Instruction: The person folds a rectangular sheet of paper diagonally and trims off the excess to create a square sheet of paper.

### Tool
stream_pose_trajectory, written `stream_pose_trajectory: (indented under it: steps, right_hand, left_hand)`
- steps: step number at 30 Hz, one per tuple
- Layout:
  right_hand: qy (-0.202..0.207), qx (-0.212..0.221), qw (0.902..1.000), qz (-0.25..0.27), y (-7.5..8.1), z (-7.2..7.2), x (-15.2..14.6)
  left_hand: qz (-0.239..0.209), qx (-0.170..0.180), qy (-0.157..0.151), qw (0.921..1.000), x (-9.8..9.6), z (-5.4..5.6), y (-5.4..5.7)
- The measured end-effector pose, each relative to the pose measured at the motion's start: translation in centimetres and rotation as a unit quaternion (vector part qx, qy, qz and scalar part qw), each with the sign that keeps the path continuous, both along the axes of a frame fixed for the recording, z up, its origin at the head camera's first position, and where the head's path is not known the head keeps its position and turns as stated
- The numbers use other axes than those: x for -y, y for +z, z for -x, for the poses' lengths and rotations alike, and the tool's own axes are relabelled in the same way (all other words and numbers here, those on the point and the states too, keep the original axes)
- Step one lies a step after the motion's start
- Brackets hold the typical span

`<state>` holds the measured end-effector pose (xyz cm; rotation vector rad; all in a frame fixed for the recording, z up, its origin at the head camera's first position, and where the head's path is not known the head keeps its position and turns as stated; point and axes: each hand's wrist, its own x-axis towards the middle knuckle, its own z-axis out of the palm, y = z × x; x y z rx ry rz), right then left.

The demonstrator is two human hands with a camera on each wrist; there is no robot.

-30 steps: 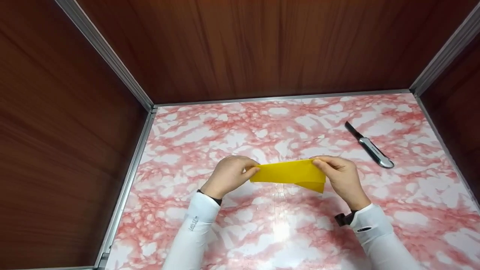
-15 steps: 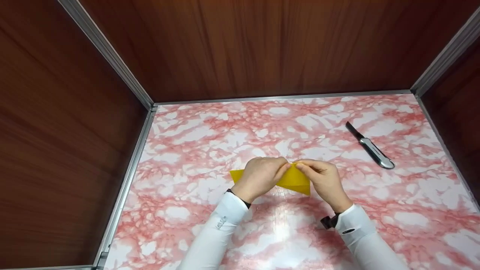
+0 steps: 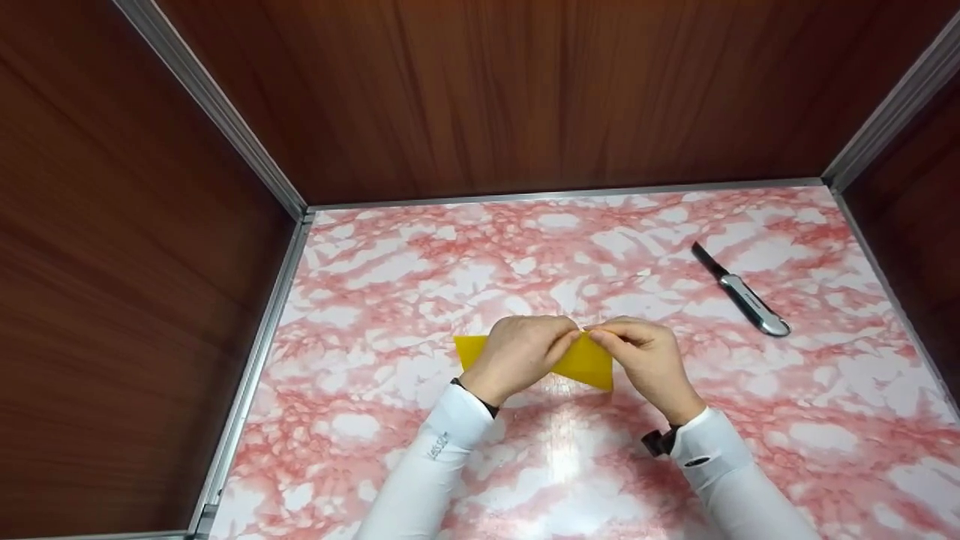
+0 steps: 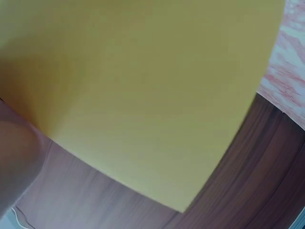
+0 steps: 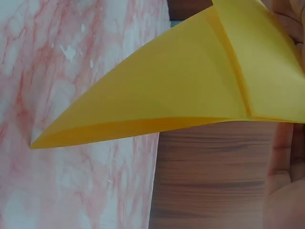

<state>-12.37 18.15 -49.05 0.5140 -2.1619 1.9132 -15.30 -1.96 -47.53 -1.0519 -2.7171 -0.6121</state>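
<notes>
A folded sheet of yellow paper is held up above the table between both hands. My left hand pinches its upper edge near the middle, and the back of that hand covers part of the sheet. Close beside it, fingertips nearly meeting, my right hand pinches the same edge with thumb and forefinger. The yellow paper fills most of the left wrist view. In the right wrist view the paper shows a crease and a pointed lower flap, with fingers at the right border.
A knife with a dark blade and a grey and black handle lies on the right part of the table. The red and white marbled tabletop is bordered by dark wood panels with metal edging.
From wide apart at the paper's two ends, my hands have come together at the middle of its upper edge. Over the last half second they stay nearly still; the paper shifts slightly left.
</notes>
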Motion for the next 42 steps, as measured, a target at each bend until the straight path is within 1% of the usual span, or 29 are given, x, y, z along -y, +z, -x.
stream_pose_trajectory:
  steps: [2,4,8,10,11,13,17,19,21,23,26,30,34,42]
  right_hand:
    - [0.0,-0.014,0.9999,-0.007,0.0,-0.1,0.1]
    - [0.003,-0.012,0.9999,-0.001,0.1,-0.2,0.2]
    - [0.009,0.025,0.9992,0.029,0.2,-0.3,0.2]
    - [0.014,0.038,0.9985,0.037,0.4,-0.2,0.2]
    - [0.016,0.04,0.9984,0.037,0.4,-0.2,0.2]
    - [0.021,0.035,0.9986,0.034,0.5,-0.1,0.1]
    - [0.029,0.004,0.9992,0.026,0.5,0.0,0.0]
    - [0.03,-0.009,0.9992,0.025,0.4,0.0,0.0]
    - [0.026,-0.018,0.9992,0.024,0.3,0.0,0.1]
    - [0.017,-0.017,0.9994,0.024,0.3,-0.1,0.1]
    - [0.003,-0.002,0.9996,0.028,0.4,-0.2,0.0]
    - [-0.007,0.019,0.9995,0.024,0.7,-0.3,-0.3]
    - [-0.019,0.028,0.9993,0.013,0.9,-0.3,-0.8]
    - [-0.044,0.048,0.9978,0.007,1.4,-0.4,-1.7]
  left_hand:
    - [-0.001,-0.002,0.0,1.0,-0.1,0.0,-0.1]
    - [-0.003,-0.012,-0.001,0.9999,-0.2,0.0,0.0]
    - [-0.016,-0.037,-0.01,0.9991,-0.1,0.0,0.2]
    - [-0.021,-0.041,-0.012,0.9988,-0.1,0.0,0.4]
    - [-0.022,-0.039,-0.012,0.9989,0.0,0.0,0.5]
    - [-0.02,-0.022,-0.007,0.9995,0.1,0.0,0.6]
    - [-0.002,0.021,-0.003,0.9998,0.2,0.0,0.7]
    - [0.005,0.031,-0.007,0.9995,0.3,0.0,0.7]
    - [0.008,0.029,-0.011,0.9995,0.4,0.0,0.7]
    - [0.01,0.019,-0.014,0.9997,0.6,0.0,0.6]
    - [0.01,0.002,-0.015,0.9998,1.0,0.0,0.4]
    - [0.011,-0.011,-0.015,0.9998,1.7,0.0,0.1]
    - [0.014,-0.014,-0.012,0.9997,2.4,0.0,-0.1]
    - [0.004,-0.003,-0.002,1.0,4.1,0.1,-0.6]
